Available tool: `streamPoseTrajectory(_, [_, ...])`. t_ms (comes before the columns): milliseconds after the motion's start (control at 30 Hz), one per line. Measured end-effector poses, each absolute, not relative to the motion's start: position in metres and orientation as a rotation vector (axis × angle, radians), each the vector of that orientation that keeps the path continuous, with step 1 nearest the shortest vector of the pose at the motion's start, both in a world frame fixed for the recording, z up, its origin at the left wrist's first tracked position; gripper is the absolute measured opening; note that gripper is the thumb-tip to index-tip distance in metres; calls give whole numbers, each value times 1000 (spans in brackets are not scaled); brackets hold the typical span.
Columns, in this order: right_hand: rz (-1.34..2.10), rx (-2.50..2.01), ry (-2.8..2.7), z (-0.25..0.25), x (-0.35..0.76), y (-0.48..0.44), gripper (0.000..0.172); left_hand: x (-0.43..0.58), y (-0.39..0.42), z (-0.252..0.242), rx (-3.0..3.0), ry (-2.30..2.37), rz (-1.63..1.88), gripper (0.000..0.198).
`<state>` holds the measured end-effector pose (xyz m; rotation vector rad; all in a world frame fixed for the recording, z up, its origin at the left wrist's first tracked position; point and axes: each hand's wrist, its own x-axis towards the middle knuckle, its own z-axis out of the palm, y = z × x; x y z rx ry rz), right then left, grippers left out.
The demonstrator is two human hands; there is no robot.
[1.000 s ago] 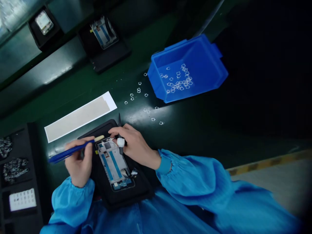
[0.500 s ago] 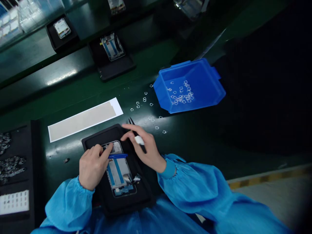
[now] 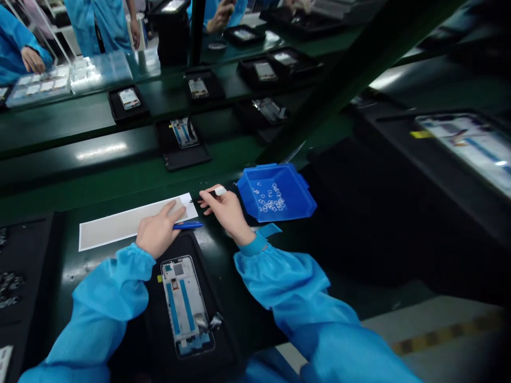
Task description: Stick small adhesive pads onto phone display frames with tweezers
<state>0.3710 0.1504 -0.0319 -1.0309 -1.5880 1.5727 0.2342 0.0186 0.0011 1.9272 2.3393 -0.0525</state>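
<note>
My left hand (image 3: 157, 231) lies on a pale strip sheet (image 3: 107, 232), its fingertips near the sheet's white right end. Tucked in that hand is a blue pen-like tool (image 3: 188, 225), pointing right. My right hand (image 3: 228, 211) pinches dark tweezers (image 3: 193, 201), whose tips reach the sheet's right edge; a white piece (image 3: 220, 190) shows above the fingers. I cannot tell whether the tips grip anything. Below my hands, an opened phone frame (image 3: 186, 298) with two blue strips rests in a black tray (image 3: 223, 340).
A blue bin (image 3: 305, 205) with small white ring-shaped pieces stands right of my right hand. Black trays with phone parts, one a tray (image 3: 187, 159), line the bench and shelf behind. A dark post (image 3: 339, 80) slants across. Another tray (image 3: 399, 143) sits at right. Co-workers' hands show at the back.
Both hands have moved up from the phone frame to the strip sheet, the blue tool and tweezers still in them. My view has tilted up, showing more of the far benches.
</note>
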Motion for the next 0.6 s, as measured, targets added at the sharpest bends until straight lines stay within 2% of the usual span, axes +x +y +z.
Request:
streamPoseTrajectory(167, [1465, -1087, -1654, -42, 354, 152, 22, 233, 31, -7, 1958, 2248, -125, 45])
streamPoseTrajectory(367, [1406, -1125, -1715, -46, 355, 151, 21, 232, 28, -8, 1950, 2253, -43, 44])
streamPoseTrajectory(600, [1476, -1100, -1617, -48, 350, 153, 22, 233, 30, -8, 1950, 2252, -116, 47])
